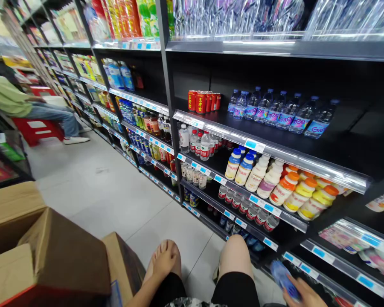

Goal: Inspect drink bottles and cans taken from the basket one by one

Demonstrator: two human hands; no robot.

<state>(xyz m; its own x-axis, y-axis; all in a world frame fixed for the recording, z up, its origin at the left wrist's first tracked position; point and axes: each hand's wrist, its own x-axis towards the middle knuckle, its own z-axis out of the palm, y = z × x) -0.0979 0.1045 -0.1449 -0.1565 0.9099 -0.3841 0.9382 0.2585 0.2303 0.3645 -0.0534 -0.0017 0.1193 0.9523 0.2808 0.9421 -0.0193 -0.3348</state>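
1. Right hand [302, 293]: fingers closed around one elongated, translucent blue object [284, 277]; blurring prevents identification.
2. Left hand [164, 261]: one, fingers loosely extended over the bare left knee [173, 249], gripping nothing.
3. Location of blue object: lower end within the right hand's fingers, remainder projecting up and left, near the lower ledge of the black metal shelving [169, 85].
4. Clear plastic water bottles with blue caps and purple labels [277, 111]: eight visible, standing upright on a shelf above the right hand.
5. Red cylindrical cans [201, 102]: one group, left of those bottles; overlap prevents an exact count.
6. Brown cardboard boxes [73, 260]: two, on the left side, well apart from the blue object.
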